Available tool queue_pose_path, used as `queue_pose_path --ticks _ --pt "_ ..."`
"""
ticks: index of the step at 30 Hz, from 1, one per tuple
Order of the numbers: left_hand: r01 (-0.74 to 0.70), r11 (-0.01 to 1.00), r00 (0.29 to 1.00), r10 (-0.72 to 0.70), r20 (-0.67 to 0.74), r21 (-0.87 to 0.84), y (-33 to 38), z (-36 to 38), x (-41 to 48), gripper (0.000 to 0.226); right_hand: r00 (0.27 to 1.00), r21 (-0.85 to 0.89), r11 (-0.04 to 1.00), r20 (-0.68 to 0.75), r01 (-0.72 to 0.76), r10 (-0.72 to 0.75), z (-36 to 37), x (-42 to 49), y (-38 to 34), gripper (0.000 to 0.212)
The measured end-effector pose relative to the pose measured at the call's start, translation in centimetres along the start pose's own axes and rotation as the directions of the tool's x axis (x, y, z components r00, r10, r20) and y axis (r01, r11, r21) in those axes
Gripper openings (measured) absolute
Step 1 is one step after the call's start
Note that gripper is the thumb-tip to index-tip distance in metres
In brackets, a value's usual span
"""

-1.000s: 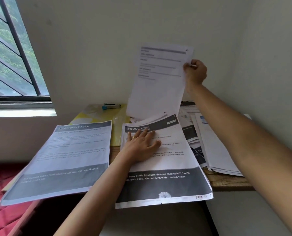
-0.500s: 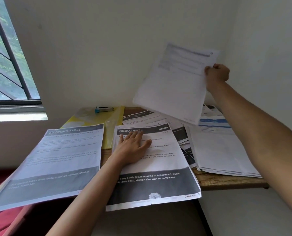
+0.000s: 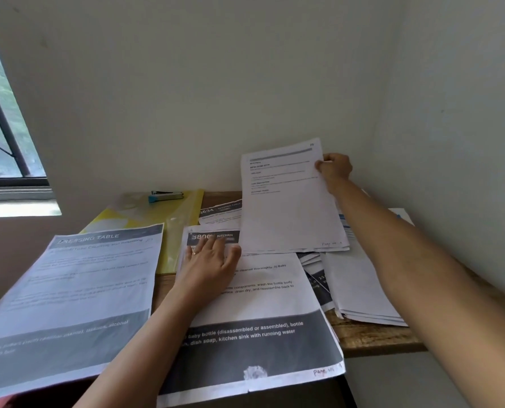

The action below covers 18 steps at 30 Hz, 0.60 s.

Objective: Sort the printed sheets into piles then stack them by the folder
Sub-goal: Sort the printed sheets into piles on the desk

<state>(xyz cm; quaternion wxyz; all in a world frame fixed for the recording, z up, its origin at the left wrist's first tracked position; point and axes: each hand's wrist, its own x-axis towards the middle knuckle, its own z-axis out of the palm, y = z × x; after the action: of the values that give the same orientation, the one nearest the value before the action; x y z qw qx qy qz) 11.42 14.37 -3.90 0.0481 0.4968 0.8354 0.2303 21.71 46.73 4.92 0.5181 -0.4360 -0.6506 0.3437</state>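
Sheet (image 3: 286, 201) lowered — right hand (image 3: 333, 170) pinching its edge

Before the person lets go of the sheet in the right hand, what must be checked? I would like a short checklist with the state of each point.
1. Right hand grips the held sheet: ok, pinched at its upper right edge.
2. Left hand steadies the kitchen sheet: ok, it lies flat on it.
3. Held sheet matches the papers below its lower edge: cannot tell, the print is too small.
4. Sheets lie fully on the table: not ok, the kitchen sheet and the dressing table sheet overhang the front edge.
5. Folder is uncovered: not ok, a stapler lies on it and the dressing table sheet overlaps it.
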Motion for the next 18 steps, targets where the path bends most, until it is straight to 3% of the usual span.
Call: queue_pose_path --ticks 3,6,8,14,18 --pt "0.007 0.999 0.999 -0.009 0.032 0.044 -0.1 0.2 0.2 0.061 1.000 -0.026 1.000 0.006 0.013 -0.013 0.3 1.0 -0.3 0.007" --pt "0.015 0.997 0.999 -0.018 0.048 0.074 0.1 0.2 0.2 0.062 0.998 -0.117 0.992 0.048 0.038 -0.033 0.8 1.1 1.0 0.019" --pt "0.011 0.996 0.999 -0.016 0.047 0.091 0.2 0.2 0.1 0.062 0.996 -0.203 0.978 0.080 0.043 -0.028 1.2 0.9 2.5 0.007" --pt "0.009 0.995 0.998 -0.015 0.057 0.100 0.0 0.3 0.1 0.064 0.914 -0.474 0.879 0.377 0.050 0.151 -0.4 0.3 3.4 0.039" --pt "0.003 0.996 0.998 -0.009 0.060 0.094 0.0 0.3 0.1 0.064 0.835 -0.592 0.740 0.545 0.320 0.075 -3.2 -3.5 0.9 0.067"
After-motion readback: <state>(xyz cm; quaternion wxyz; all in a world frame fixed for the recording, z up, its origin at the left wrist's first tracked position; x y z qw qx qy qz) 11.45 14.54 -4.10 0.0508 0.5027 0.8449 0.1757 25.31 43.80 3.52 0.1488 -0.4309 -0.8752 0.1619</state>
